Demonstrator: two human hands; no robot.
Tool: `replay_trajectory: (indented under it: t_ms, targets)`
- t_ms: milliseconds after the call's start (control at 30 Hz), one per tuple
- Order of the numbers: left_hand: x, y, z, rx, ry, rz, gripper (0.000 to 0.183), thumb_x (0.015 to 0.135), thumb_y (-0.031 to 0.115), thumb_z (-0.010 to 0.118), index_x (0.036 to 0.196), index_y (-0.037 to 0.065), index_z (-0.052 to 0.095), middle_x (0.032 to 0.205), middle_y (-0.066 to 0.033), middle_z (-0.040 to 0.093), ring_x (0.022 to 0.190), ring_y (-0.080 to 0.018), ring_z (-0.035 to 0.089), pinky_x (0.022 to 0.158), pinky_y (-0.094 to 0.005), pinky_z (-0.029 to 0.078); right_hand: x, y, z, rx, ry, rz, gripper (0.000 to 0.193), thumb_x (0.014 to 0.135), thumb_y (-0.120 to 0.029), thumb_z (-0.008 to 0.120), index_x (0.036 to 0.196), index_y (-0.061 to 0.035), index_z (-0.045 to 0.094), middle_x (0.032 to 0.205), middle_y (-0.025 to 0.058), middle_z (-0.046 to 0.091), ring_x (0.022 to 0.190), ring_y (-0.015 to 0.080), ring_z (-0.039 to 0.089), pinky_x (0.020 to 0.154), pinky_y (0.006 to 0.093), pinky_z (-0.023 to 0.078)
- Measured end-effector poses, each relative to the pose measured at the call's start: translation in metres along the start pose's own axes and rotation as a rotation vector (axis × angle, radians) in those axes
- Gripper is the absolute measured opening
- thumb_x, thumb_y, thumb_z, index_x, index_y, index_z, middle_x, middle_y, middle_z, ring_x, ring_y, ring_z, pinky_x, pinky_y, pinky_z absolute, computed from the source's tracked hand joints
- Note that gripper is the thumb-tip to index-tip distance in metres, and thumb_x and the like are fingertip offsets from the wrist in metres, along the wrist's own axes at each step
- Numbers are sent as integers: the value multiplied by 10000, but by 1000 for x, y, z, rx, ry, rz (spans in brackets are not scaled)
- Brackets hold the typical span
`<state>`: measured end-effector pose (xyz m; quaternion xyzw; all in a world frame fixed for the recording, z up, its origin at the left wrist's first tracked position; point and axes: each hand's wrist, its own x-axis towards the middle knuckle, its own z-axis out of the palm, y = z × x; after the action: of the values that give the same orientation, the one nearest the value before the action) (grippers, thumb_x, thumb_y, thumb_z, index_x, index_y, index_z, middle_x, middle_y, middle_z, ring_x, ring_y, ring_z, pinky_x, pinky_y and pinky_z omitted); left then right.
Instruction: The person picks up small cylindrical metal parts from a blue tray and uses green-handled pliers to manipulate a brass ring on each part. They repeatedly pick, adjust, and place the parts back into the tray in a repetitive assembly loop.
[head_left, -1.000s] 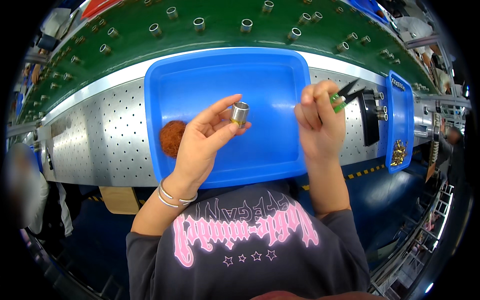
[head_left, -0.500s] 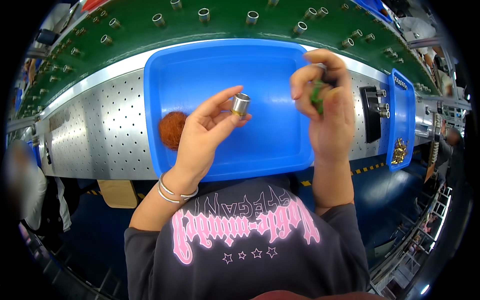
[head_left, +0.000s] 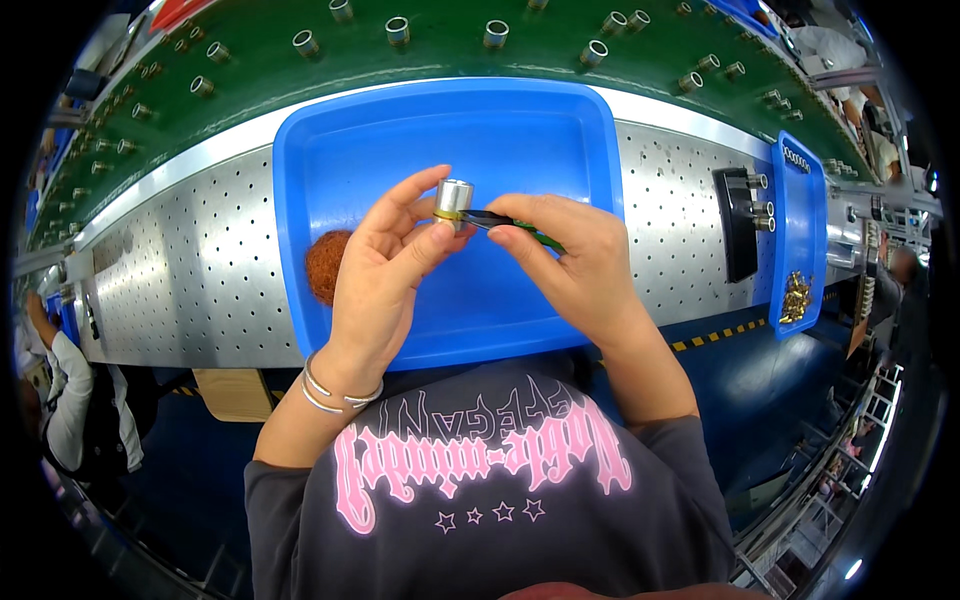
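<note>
Over the blue tray (head_left: 283, 200) my left hand (head_left: 380, 262) grips a short shiny metal sleeve (head_left: 454, 195), open end up, with a yellowish band at its base. My right hand (head_left: 585, 262) is closed round a small hand tool (head_left: 488, 217) with a dark, narrow tip and green on its handle; its exact kind is unclear. The tip meets the lower part of the sleeve, at or beside the band. Left of my left hand, a reddish-brown ball of fibrous material (head_left: 325, 268) lies in the tray, partly covered by that hand.
Beyond the tray, a green surface (head_left: 440, 60) carries several similar sleeves. Right of it, on the perforated metal bench (head_left: 665, 220), stands a black holder (head_left: 738, 225) with metal sleeves beside it. A smaller blue tray (head_left: 787, 245) holds brass-coloured pieces (head_left: 796, 297). Another person's white sleeve (head_left: 72, 370) shows far left.
My right hand has come down and left from the tray's right side, bringing the tool against the sleeve. My left hand still holds the sleeve. The view has shifted slightly.
</note>
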<state>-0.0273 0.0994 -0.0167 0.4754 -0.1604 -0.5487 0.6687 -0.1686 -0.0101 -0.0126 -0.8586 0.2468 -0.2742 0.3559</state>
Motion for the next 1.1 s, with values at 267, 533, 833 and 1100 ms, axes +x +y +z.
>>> replay_trajectory:
  t_ms: [267,533,833,1100]
  targets:
    - [0,-2,0,11,-18,35,447,834,76,633,1249,21,476,1050,-91,576,980,-168,568,871,-300,468,0,-2,-3,27,5,20,129,771,-195,681,853,-95,670,642,43,599,513,181,548,452,285,395]
    - [-1,-3,1,26,-37,28,429,837,62,622,1240,15,481,1043,-89,577,966,-168,573,868,-300,470,-3,-3,-7,-15,-7,9,120,766,-175,684,844,-85,673,642,49,604,518,177,555,455,280,399]
    - [-2,2,0,-71,-53,-50,425,860,61,561,1268,19,449,1080,-93,570,987,-182,578,869,-294,467,0,-14,-6,216,-68,179,269,722,-203,737,930,-68,631,781,84,636,611,190,602,549,258,464]
    - [1,-8,9,-24,-25,-34,453,852,21,560,1283,16,421,1092,-78,555,992,-144,562,828,-259,490,-1,0,-9,130,-60,28,166,725,-95,665,867,-36,604,815,93,601,724,272,600,610,322,472]
